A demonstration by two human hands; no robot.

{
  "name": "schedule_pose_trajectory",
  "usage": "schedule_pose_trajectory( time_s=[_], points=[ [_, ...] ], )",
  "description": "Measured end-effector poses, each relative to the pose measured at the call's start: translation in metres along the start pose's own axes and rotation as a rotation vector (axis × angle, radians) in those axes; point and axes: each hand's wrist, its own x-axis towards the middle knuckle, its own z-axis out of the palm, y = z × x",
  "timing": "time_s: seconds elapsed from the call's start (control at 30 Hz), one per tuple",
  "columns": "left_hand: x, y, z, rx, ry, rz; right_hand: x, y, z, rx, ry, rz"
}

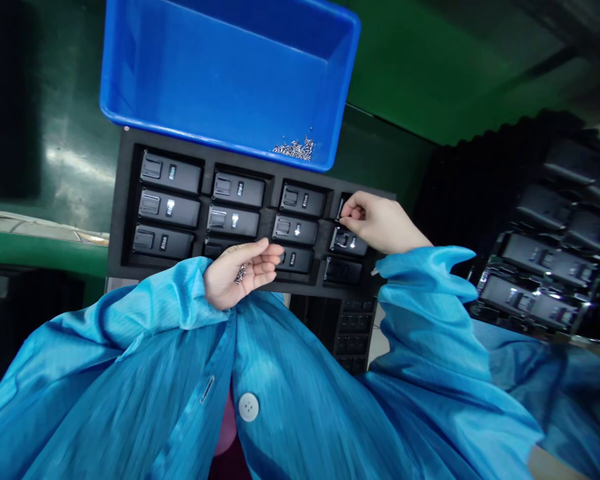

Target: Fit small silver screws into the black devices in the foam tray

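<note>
My left hand is palm up with its fingers cupped around a few small metal screws. It hovers over the near edge of a black tray, partly hiding the cases beneath it. The tray holds rows of black plastic cases marked "Riton", each in its own compartment. At the tray's right end, my right hand has thumb and forefinger pinched on a tiny shiny piece, apparently a screw. Those fingertips are at the top edge of a case in the right column.
A blue bin stands at the tray's far side, with a pile of small screws in its near right corner. More black cases are stacked in trays at the right. The work surface is green.
</note>
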Motion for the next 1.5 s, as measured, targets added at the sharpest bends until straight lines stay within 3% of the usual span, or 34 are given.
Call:
schedule_pose_trajectory(
  time_s=[0.23, 0.43, 0.57, 0.67, 0.93, 1.23, 1.5],
  points=[
    [0.0, 0.0, 0.0, 0.003, 0.015, 0.0, -0.006, 0.001, 0.0, 0.015, 0.04, -0.06],
    [0.0, 0.002, 0.002, -0.001, 0.028, -0.009, -0.034, -0.005, 0.025, -0.07, 0.256, -0.198],
    [-0.001, 0.003, 0.003, -0.002, 0.034, -0.019, -0.049, -0.005, 0.038, -0.207, 0.39, -0.21],
    [0.0, 0.003, 0.004, -0.006, 0.035, -0.024, -0.05, 0.0, 0.035, -0.225, 0.471, -0.163],
    [-0.002, 0.003, 0.002, -0.014, 0.038, -0.017, -0.033, 0.009, 0.01, -0.478, 0.232, -0.208],
    [0.0, -0.001, 0.001, -0.014, 0.017, -0.016, -0.031, 0.019, 0.011, -0.491, 0.2, -0.369],
    [-0.004, -0.001, -0.002, -0.013, 0.005, 0.0, -0.021, 0.013, 0.001, -0.567, 0.167, -0.467]
  ],
)
